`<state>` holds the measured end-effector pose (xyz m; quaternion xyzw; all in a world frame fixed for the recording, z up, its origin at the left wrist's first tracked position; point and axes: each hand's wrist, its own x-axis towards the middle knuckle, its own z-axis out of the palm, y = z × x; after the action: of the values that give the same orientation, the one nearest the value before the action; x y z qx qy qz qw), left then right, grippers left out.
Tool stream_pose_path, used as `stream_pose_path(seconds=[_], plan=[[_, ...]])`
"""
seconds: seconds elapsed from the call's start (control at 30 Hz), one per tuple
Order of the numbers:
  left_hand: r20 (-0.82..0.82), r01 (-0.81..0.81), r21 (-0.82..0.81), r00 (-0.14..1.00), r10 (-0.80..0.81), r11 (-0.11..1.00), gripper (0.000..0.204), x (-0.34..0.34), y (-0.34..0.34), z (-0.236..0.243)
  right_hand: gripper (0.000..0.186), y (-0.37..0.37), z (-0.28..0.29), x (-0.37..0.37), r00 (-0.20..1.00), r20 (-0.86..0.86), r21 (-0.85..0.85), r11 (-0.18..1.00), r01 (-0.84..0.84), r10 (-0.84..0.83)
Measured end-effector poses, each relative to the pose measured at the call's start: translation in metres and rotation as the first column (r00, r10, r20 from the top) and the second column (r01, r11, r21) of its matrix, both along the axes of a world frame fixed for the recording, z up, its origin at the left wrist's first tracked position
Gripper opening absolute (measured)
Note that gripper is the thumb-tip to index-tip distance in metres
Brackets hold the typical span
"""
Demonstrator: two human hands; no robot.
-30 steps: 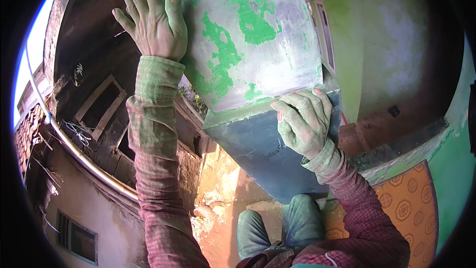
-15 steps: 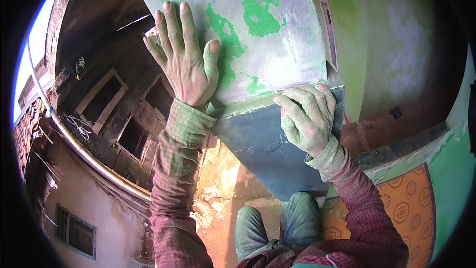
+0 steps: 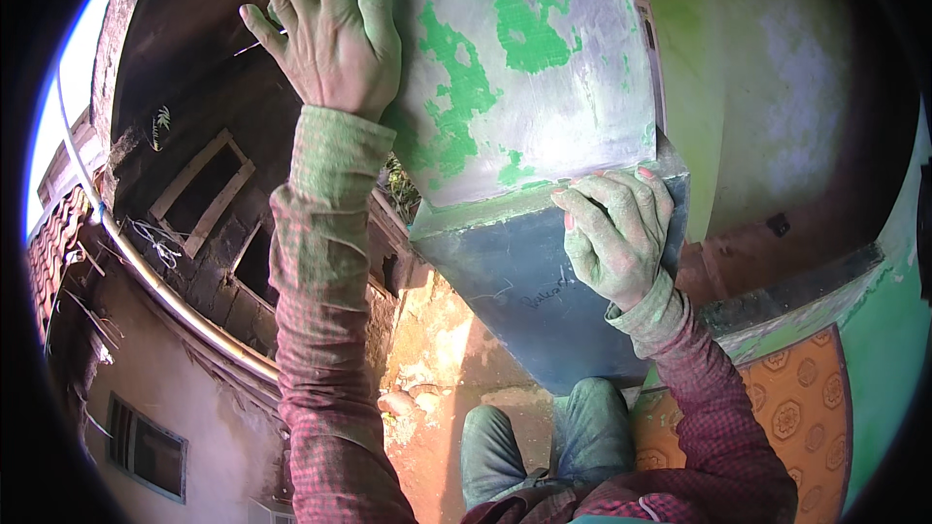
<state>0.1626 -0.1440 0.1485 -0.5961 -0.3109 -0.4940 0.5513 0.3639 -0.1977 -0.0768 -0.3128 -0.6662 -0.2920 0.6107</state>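
My left hand (image 3: 330,29) is raised at the left edge of a wall surface (image 3: 553,107) with patchy green and whitish paint. Its fingers are spread and hold nothing; whether the palm touches the wall cannot be made out. Below that surface runs a narrow ledge (image 3: 466,213) over a dark blue-grey panel (image 3: 524,291) with faint scrawled marks. At the ledge's right end my right hand (image 3: 621,233) rests with fingers curled and thumb tucked under. Its palm is hidden, so anything inside cannot be seen. Pale dust coats both hands and cuffs.
A long pale pipe (image 3: 184,320) curves past on the left, with an old building's window frames (image 3: 204,189) behind it. To the right, a low wall (image 3: 796,301) borders an orange patterned mat (image 3: 786,408). My knees (image 3: 592,417) are below the panel.
My left hand has slid up and to the left along the wall's edge, still spread. My right hand stays curled at the ledge. The view has shifted slightly.
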Motion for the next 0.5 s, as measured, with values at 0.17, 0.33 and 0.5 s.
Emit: stream_pose_path(seconds=[0.17,0.33,0.5], plan=[[-0.128,-0.085,-0.177,0.990,0.063,0.981,0.073,0.004,-0.003,-0.091,0.031,0.003,0.001,0.003,1.000,-0.012,0.002,1.000,0.010,-0.010],[-0.037,0.021,-0.041,0.999,-0.022,0.999,0.072,0.011,0.004,0.002,0.033,0.003,0.002,0.000,1.000,-0.013,0.002,1.000,-0.011,0.011],[-0.207,-0.154,-0.230,0.973,0.106,0.961,0.071,-0.008,-0.003,-0.092,0.028,0.004,0.002,0.004,0.999,-0.001,-0.015,0.999,-0.034,0.034]])
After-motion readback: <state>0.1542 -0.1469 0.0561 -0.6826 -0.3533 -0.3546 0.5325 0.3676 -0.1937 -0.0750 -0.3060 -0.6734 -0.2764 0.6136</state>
